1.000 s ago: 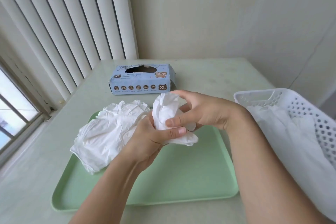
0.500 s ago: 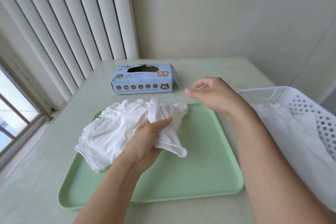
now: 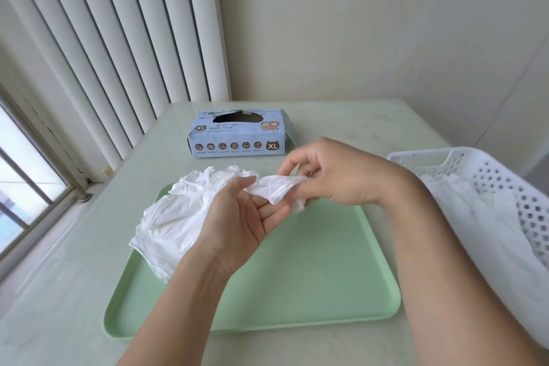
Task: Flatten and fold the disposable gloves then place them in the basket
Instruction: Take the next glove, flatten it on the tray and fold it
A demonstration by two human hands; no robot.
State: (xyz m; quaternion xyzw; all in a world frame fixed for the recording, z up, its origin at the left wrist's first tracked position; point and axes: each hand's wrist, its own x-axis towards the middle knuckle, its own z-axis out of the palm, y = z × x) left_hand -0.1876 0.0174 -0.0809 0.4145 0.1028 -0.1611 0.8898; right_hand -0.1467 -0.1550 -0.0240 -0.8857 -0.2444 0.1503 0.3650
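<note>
- A crumpled white disposable glove [image 3: 274,189] is stretched between both hands, held in the air above the far half of a pale green tray [image 3: 312,270].
- The left hand [image 3: 240,217] is turned palm up, thumb pressed over one end of the glove, the other fingers half curled beneath it.
- The right hand [image 3: 335,178] comes in from the right and pinches the glove's other end, near the rolled cuff, with its fingertips; the remaining fingers are bent.
- A loose pile of white gloves [image 3: 175,217] lies on the far left part of the tray, partly hidden by the left forearm and spilling a little over the tray's left edge.
- The tray sits on a pale surface [image 3: 59,291].
- A white perforated plastic basket [image 3: 445,159] stands just right of the tray, with white gloves [image 3: 481,217] already inside it.
- A light blue glove box [image 3: 237,140] marked XL, its top opening torn, stands beyond the tray.
- White vertical blinds [image 3: 104,38] hang at the far left beside a window.
</note>
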